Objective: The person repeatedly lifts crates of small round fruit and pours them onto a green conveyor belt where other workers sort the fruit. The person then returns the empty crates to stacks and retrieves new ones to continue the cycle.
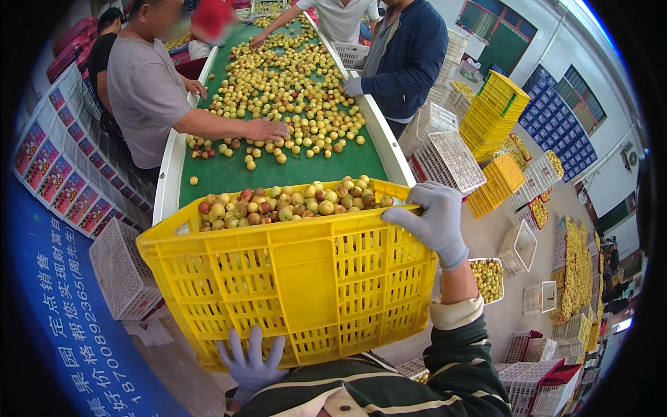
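A yellow plastic crate point(305, 276) with slotted walls stands tilted before me at the near end of a sorting belt point(239, 175). Yellow-green jujubes point(284, 206), some with red-brown patches, fill its top. My right hand point(435, 221), in a grey glove, grips the rim at the crate's right corner, thumb on the near side. Low on the near wall, my gloved left hand point(254, 359) supports the crate with its fingers spread against the slats. Many loose jujubes point(297, 99) lie on the green belt beyond.
People stand on both sides of the belt; one bare hand point(266, 130) touches the fruit. White crates point(125, 271) are stacked at left beside a blue printed banner point(78, 313). At right are yellow crates point(487, 120) and a white crate of jujubes point(487, 280) on the floor.
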`<action>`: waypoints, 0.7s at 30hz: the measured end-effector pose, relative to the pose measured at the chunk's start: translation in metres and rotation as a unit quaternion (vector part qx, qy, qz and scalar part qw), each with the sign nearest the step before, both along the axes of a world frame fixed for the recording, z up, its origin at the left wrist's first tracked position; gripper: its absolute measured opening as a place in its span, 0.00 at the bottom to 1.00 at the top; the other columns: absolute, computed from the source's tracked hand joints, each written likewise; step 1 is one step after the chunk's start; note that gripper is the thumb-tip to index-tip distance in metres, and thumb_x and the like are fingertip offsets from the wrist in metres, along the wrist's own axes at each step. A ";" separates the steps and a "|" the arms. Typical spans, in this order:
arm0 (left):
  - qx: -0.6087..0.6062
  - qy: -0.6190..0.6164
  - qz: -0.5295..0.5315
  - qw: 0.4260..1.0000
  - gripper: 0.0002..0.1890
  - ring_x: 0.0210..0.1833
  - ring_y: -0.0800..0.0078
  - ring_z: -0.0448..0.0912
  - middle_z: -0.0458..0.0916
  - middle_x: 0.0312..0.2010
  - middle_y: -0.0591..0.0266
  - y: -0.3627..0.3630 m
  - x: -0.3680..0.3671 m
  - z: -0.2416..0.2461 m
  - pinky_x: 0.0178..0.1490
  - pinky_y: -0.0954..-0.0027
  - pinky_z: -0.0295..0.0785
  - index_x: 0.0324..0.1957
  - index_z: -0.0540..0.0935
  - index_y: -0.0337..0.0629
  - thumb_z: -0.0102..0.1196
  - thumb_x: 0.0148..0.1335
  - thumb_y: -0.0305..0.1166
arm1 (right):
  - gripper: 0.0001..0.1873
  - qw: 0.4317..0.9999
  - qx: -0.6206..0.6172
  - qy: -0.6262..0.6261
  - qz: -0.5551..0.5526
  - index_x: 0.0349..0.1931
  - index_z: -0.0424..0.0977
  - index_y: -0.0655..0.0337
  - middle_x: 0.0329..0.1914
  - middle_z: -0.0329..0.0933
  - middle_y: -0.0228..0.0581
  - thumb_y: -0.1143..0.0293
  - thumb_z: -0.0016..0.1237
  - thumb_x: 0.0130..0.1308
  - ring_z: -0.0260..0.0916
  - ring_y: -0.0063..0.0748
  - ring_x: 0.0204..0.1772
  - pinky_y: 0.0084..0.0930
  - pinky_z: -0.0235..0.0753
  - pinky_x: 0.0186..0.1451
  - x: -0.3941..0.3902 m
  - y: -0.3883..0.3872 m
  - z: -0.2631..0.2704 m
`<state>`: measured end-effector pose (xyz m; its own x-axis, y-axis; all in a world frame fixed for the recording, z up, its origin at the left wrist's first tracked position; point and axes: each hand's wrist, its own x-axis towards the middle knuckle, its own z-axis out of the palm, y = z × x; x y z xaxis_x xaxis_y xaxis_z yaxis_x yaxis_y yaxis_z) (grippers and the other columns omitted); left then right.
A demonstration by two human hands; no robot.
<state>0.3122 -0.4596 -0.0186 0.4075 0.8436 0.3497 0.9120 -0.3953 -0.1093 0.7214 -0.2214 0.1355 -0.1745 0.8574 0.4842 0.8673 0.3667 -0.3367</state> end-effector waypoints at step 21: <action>-0.013 -0.011 0.024 1.000 0.34 0.84 0.24 0.62 0.71 0.77 0.52 -0.007 0.002 -0.003 0.80 0.08 0.53 0.71 0.78 0.72 0.56 0.73 0.76 | 0.37 1.000 -0.012 0.014 0.000 0.18 0.75 0.66 0.15 0.64 0.39 0.39 0.80 0.53 0.65 0.35 0.20 0.34 0.64 0.27 0.001 -0.003 -0.003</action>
